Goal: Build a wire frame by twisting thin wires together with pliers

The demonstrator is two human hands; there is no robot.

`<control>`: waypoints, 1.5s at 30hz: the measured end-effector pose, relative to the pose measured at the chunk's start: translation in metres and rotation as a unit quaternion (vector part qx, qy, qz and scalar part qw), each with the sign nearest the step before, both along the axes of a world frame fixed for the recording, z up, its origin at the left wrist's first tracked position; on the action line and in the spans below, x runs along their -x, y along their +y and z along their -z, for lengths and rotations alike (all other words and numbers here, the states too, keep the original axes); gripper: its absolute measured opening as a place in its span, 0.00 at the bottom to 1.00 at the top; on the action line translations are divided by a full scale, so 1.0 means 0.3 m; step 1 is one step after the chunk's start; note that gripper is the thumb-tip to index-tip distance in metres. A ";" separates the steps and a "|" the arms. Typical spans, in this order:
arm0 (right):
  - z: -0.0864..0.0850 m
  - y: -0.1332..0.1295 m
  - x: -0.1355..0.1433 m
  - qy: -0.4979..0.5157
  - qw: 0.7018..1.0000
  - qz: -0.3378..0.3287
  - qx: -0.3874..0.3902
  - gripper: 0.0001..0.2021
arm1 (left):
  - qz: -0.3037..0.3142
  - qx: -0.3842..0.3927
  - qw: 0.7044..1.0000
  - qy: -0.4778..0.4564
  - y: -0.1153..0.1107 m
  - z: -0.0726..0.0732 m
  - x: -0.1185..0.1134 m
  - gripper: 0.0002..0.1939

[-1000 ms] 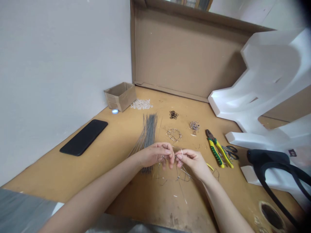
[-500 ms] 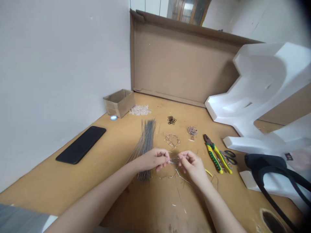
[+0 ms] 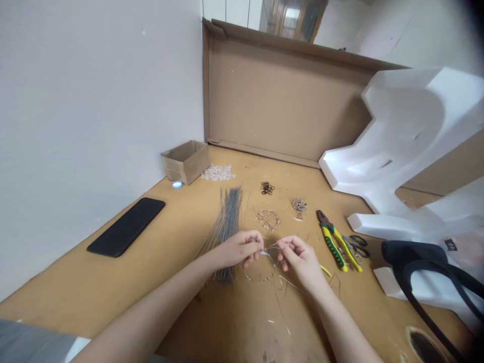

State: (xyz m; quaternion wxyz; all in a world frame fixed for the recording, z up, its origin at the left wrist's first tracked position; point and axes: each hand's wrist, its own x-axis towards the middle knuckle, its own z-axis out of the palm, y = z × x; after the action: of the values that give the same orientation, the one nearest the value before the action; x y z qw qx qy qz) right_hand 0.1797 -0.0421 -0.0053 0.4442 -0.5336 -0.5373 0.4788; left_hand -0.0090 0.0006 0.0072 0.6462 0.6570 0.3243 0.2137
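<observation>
Tabletop (image 3: 185, 217) — left hand (image 3: 244, 248), right hand (image 3: 301, 257) pinch wire (image 3: 270, 247).

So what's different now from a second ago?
The two hands moved slightly apart: the left hand went left, the right hand right, and thin wire shows between their fingertips. The view tipped up a little. The pliers, phone, small box and grey bundle stayed put.
</observation>
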 end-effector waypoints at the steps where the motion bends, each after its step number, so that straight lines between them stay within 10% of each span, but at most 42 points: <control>1: 0.001 0.000 0.000 -0.001 1.000 0.000 -0.002 0.12 | 0.000 -0.003 1.000 -0.001 0.001 0.002 0.000 0.05; 45: -0.015 -0.022 0.009 -0.082 0.986 0.071 -0.123 0.07 | -0.009 -0.003 0.999 -0.040 0.017 0.011 0.011 0.14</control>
State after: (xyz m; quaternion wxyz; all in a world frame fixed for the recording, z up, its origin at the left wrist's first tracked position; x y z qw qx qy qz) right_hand 0.1770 -0.0487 -0.0007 0.4937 -0.5494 -0.5876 0.3305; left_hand -0.0122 0.0056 0.0039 0.6552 0.6467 0.3029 0.2465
